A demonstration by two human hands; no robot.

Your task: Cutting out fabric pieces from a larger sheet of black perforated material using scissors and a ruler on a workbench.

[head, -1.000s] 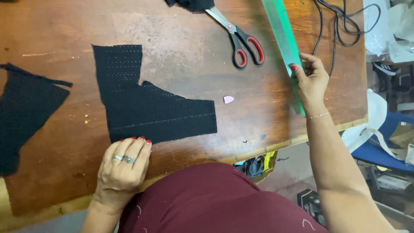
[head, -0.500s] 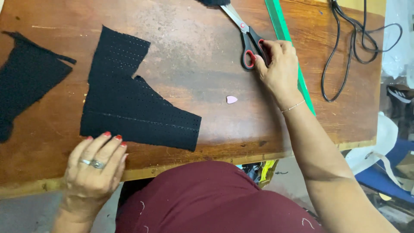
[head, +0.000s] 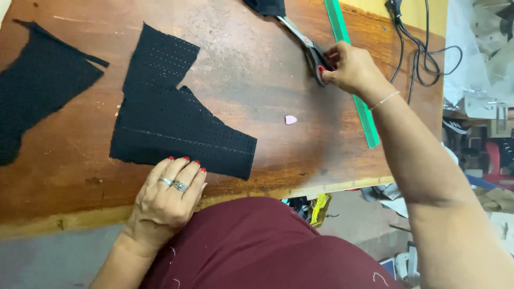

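Now right hand [head: 350,68] has come off the green ruler [head: 350,75] and closed on the scissors [head: 308,47] handles at 1 o'clock, while left hand [head: 168,195] stays flat, fingertips pinning the black perforated fabric piece's [head: 171,120] near edge at 7 o'clock.

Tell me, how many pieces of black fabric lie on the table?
3: black piece under the left hand, another at the left edge, a third at the top, partly cut off.

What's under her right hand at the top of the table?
The right hand covers the scissors' handles; only the blades show. The green ruler passes beneath it, partly hidden.
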